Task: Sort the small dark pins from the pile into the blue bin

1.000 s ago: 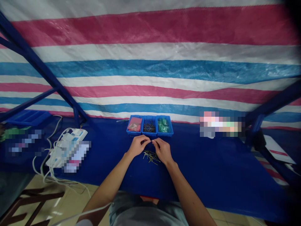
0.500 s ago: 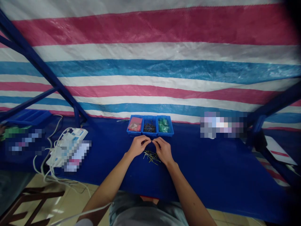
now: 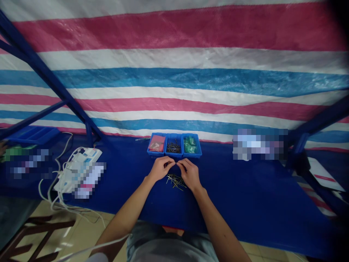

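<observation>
Pinching above the mat, the left hand (image 3: 163, 169) and right hand (image 3: 189, 174) meet at the fingertips, thumbs and forefingers pressed together (image 3: 173, 163); anything held between them is too small to tell. A loose pile of thin metal pins (image 3: 176, 181) lies on the blue mat (image 3: 234, 189) just below the hands, crossed at random. Just ahead stand three blue plastic bins (image 3: 174, 156), side by side. The middle bin holds a heap of dark pins (image 3: 173, 147), the left a red packet (image 3: 156, 143), the right green items (image 3: 190, 144). The loose pile remains unbinned at this point. Farther left, a white power strip (image 3: 87, 154) trails cables.
</observation>
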`<state>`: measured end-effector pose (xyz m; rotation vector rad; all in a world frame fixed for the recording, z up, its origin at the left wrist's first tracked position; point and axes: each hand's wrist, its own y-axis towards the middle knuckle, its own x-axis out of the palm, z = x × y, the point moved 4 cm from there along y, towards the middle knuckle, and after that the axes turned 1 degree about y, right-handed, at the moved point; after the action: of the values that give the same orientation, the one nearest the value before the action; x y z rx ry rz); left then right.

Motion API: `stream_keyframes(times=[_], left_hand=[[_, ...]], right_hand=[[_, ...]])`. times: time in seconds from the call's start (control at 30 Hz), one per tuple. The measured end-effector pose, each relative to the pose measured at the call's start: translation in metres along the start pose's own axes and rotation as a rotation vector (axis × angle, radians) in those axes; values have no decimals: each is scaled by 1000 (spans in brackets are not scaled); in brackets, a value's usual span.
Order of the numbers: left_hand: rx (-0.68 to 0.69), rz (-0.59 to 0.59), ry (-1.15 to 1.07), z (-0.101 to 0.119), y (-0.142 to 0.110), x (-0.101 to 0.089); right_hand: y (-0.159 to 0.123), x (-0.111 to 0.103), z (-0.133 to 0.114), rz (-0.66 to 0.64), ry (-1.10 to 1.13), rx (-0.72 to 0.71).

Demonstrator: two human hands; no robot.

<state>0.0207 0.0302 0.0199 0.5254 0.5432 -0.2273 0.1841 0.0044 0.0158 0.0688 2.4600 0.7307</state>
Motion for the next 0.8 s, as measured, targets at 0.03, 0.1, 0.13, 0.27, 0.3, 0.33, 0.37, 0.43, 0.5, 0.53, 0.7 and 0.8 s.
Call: stream_keyframes(times=[0.03, 0.1, 0.13, 0.27, 0.3, 0.33, 0.37, 0.43, 0.5, 0.53, 0.7, 0.8], left_hand=[[0, 0, 0, 0, 0, 0], [-4, -2, -3, 0, 0, 0], [-6, -3, -5, 0, 0, -1], [-11, -6, -12, 0, 0, -2], [-11, -5, -11, 0, 0, -2], [-11, -4, -10, 0, 0, -2], [-12, -4, -8, 0, 0, -1], [-11, -6, -3, 0, 0, -1], [-8, -13, 1, 0, 0, 0], [-6, -15, 1, 0, 0, 0], [-5, -11, -4, -1, 0, 0], [-11, -3, -10, -2, 0, 0]], right_hand=[[0, 0, 0, -7, -8, 6], [0, 0, 0, -25, -14, 12], [0, 0, 1, -29, -13, 13], [0, 0, 1, -21, 10, 16], [0, 0, 2, -19, 13, 17], [0, 0, 1, -19, 14, 16], [0, 0, 1, -19, 15, 15], [0, 0, 1, -20, 18, 14], [0, 0, 1, -21, 13, 14], [0, 0, 1, -24, 5, 18], [0, 0, 3, -24, -32, 35], [-1, 0, 4, -15, -9, 39]])
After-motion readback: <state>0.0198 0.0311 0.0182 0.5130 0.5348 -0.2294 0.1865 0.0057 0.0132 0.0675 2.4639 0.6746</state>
